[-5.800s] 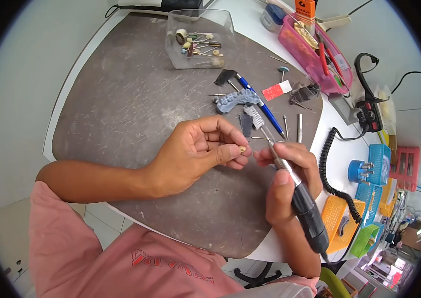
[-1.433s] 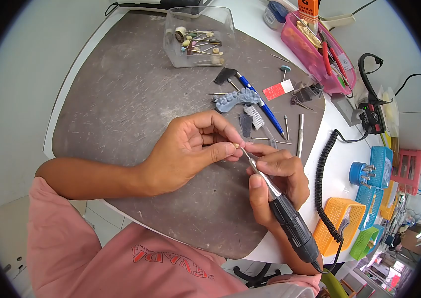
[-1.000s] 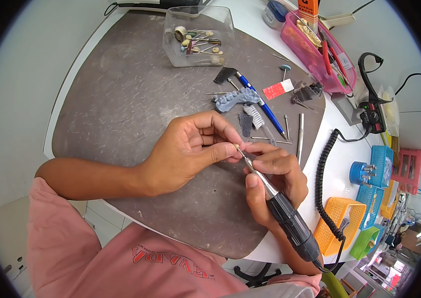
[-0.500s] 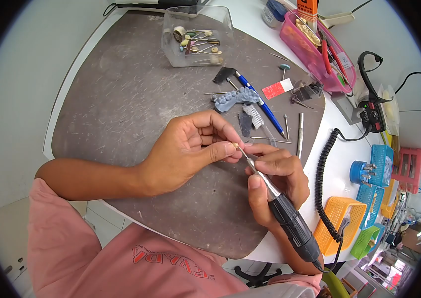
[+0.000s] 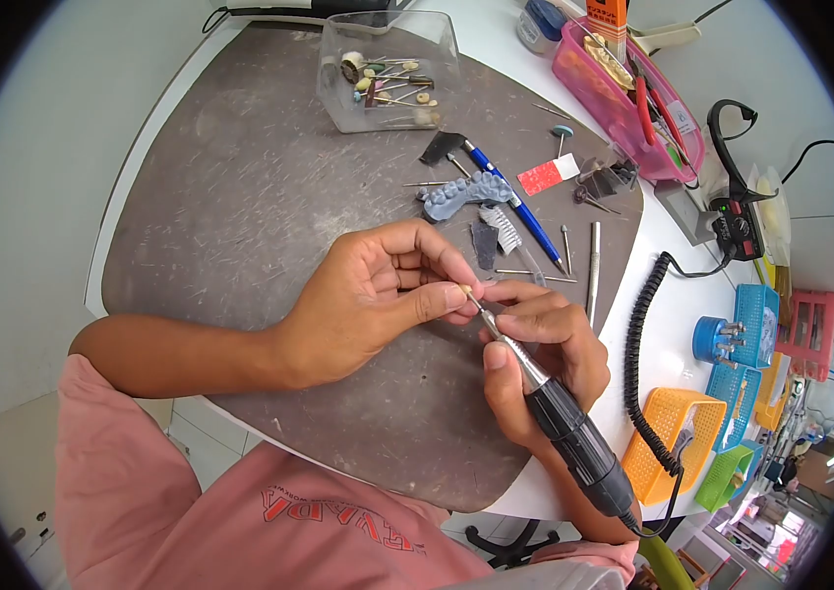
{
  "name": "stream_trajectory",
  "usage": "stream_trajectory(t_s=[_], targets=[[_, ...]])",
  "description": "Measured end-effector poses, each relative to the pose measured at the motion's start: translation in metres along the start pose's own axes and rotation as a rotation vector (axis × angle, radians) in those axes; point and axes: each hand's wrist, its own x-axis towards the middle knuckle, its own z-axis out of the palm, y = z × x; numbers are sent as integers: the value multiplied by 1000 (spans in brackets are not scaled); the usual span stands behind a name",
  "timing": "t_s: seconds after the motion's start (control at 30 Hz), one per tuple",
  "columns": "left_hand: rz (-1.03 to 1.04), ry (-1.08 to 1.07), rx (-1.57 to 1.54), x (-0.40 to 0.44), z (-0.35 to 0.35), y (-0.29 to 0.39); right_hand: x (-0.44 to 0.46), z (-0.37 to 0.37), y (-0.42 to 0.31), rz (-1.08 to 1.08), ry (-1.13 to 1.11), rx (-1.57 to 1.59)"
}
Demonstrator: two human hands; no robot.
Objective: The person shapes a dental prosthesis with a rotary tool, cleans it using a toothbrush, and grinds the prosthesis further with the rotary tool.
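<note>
Between its thumb and fingertips, my left hand (image 5: 373,300) pinches a small yellowish piece (image 5: 467,290), mostly covered by the fingers. My right hand (image 5: 555,359) is wrapped round a black and silver rotary handpiece (image 5: 574,433), whose thin metal tip meets the piece at my left fingertips. Beyond the hands lie a grey-blue dental model (image 5: 466,195), a blue pen (image 5: 535,228), a clear ribbed strip (image 5: 503,228) and a dark grey scrap (image 5: 484,245).
A clear box (image 5: 338,98) of rotary bits stands at the back. A pink basket (image 5: 584,84) of tools is at back right. Down the right side are a coiled cord (image 5: 636,344), a blue bur holder (image 5: 709,339) and an orange basket (image 5: 648,462).
Compared with the oldest frame, the handpiece and my right hand have moved left, and its tip now meets the piece. Over the last second the handpiece has shifted only slightly.
</note>
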Motion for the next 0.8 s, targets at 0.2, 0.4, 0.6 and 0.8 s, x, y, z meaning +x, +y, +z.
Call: stream_trajectory(t_s=[0.2, 0.4, 0.6, 0.8], targets=[[-1, 9, -2, 0, 0, 0, -2, 2, 0, 20, 72, 71], [-6, 9, -2, 0, 0, 0, -1, 1, 1, 5, 33, 31], [-9, 11, -21, 0, 1, 1, -2, -2, -1, -15, 68, 79], [16, 7, -31, 0, 0, -1, -2, -1, -1, 4, 84, 80]])
